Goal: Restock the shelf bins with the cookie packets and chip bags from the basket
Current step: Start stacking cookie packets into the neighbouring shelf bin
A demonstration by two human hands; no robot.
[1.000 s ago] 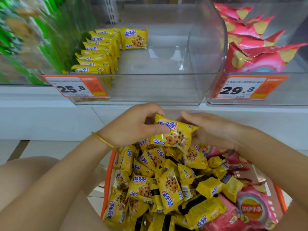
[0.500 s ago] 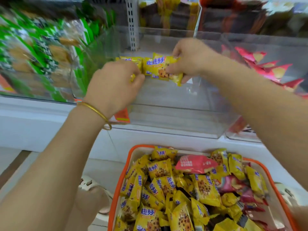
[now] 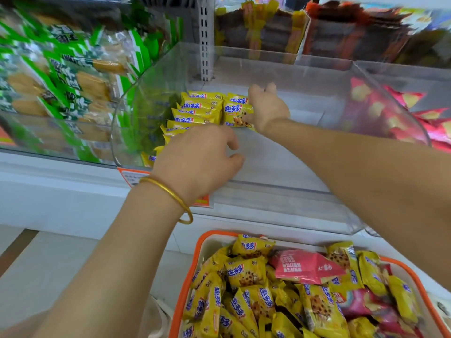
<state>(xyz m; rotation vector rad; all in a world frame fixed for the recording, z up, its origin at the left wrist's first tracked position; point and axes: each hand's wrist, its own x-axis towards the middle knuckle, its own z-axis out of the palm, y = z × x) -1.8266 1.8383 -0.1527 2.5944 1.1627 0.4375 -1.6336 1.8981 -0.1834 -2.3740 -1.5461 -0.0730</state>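
Observation:
Inside the clear middle shelf bin (image 3: 280, 189), my right hand (image 3: 267, 109) pinches a yellow cookie packet (image 3: 236, 113) at its right edge. The packet stands beside a row of the same yellow packets (image 3: 195, 111) along the bin's left wall. My left hand (image 3: 200, 157), with a gold bangle on its wrist, hovers over the front end of that row, its fingers loosely curled and holding nothing. Below the shelf, the orange-rimmed basket (image 3: 185, 276) is heaped with yellow cookie packets (image 3: 246, 274) and red chip bags (image 3: 305, 267).
A bin of red chip bags (image 3: 402, 113) stands to the right and green-and-white snack packs (image 3: 61, 76) fill the bin to the left. An orange price tag (image 3: 131, 176) hangs on the middle bin's front. Darker goods sit on the shelf above.
Both hands lifted cookie packets from the basket up into the clear bin. My right hand has gone deeper, setting a packet by the row; my left hand has drawn back with nothing in it.

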